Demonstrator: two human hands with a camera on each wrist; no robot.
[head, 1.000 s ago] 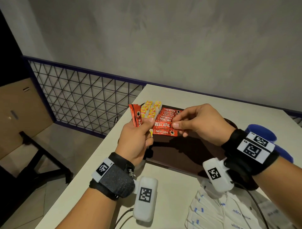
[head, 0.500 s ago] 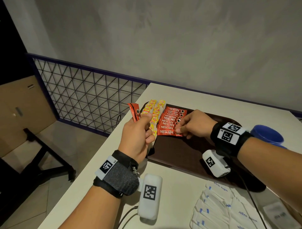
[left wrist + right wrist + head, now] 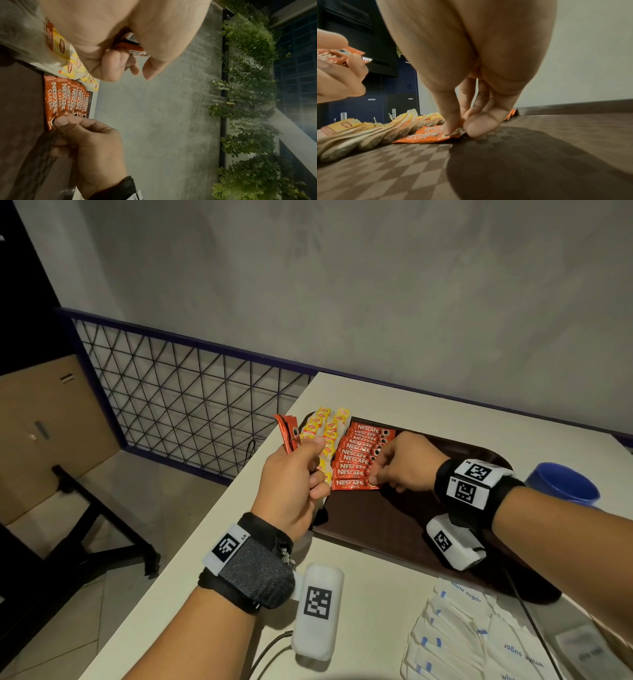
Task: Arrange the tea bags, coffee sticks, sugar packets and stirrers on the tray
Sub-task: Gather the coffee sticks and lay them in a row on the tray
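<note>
Having lowered onto the tray (image 3: 394,518), right hand (image 3: 406,463) pinched the nearest coffee stick (image 3: 352,484) flat beside the tea bags (image 3: 330,433), left hand (image 3: 291,487) gripping spare sticks (image 3: 288,433), row nearly complete.

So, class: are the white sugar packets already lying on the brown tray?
No: the white sugar packets lie on the table nearer the person, off the brown tray.

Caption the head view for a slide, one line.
Right hand sets a coffee stick on the tray; left hand holds spare sticks.
</note>
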